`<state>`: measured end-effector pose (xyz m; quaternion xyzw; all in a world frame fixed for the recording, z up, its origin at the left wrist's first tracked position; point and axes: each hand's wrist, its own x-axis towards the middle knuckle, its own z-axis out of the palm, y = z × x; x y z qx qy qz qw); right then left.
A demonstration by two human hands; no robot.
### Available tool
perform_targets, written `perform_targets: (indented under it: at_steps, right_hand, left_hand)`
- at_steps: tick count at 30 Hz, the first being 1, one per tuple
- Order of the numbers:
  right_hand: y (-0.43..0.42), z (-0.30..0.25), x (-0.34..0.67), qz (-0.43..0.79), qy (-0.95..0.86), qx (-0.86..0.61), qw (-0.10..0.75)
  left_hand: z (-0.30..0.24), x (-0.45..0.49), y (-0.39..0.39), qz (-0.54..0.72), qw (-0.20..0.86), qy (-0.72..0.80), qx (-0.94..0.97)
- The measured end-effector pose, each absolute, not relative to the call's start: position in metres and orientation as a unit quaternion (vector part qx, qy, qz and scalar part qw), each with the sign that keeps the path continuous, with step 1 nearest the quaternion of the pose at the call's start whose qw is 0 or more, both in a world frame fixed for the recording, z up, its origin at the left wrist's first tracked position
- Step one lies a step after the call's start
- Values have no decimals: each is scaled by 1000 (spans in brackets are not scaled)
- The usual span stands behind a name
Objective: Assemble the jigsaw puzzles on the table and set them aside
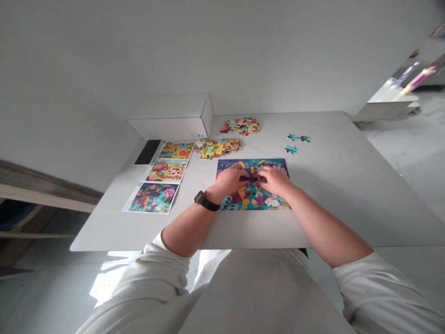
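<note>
A pale wall (278, 60) rises behind a light counter (354, 185) with rounded corners. The largest thing on it is a white box (170, 125), set at the back left near the wall. In front of the person lies the puzzle (243, 204), flat near the counter's front edge, its dark blue top and teal lower part carrying plants and animals (a white rabbit shows at the lower right).

Left of it, three printed pictures (155, 197) run in a column; the nearest has colours much like the puzzle's. The left hand (229, 179) and right hand (276, 181) rest over the puzzle's upper middle, facing each other. Their fingers (244, 175) are bent and close together on the surface; I cannot tell whether either hand pinches a piece.

A heap of yellowish pieces (217, 148) sits between the pictures and the puzzle's top edge, and a heap of reddish pieces (243, 124) lies farther back. A dark phone (148, 152) lies beside the top picture. A black watch (200, 198) circles the left wrist. Smallest are three loose teal pieces (291, 149), beyond the puzzle's upper right corner.
</note>
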<state>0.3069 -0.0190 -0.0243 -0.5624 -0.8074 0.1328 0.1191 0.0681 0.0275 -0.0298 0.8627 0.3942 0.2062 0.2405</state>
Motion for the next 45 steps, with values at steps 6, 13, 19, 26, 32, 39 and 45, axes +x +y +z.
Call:
perform_targets:
  at_steps: [6,13,19,26,32,39,45]
  right_hand:
    - [-20,-21,305,131,-807,-568,98]
    - [-22,-15,304,128,-802,-579,76]
    - [-21,-9,314,123,-799,-580,102]
    - [-19,-13,317,126,-812,-568,45]
    - [-16,-17,323,132,-807,-568,87]
    - [-6,-5,369,96,-772,-621,93]
    - [-6,-3,386,119,-782,-611,33]
  left_hand:
    - [-31,68,28,199,229,393,868]
    - [-31,71,30,177,172,379,892]
    - [-26,71,23,173,154,371,899]
    - [-22,73,10,87,129,366,918]
    - [-16,72,1,31,123,365,922]
    - [-16,71,-2,-3,144,370,918]
    - [-19,72,2,4,153,369,917]
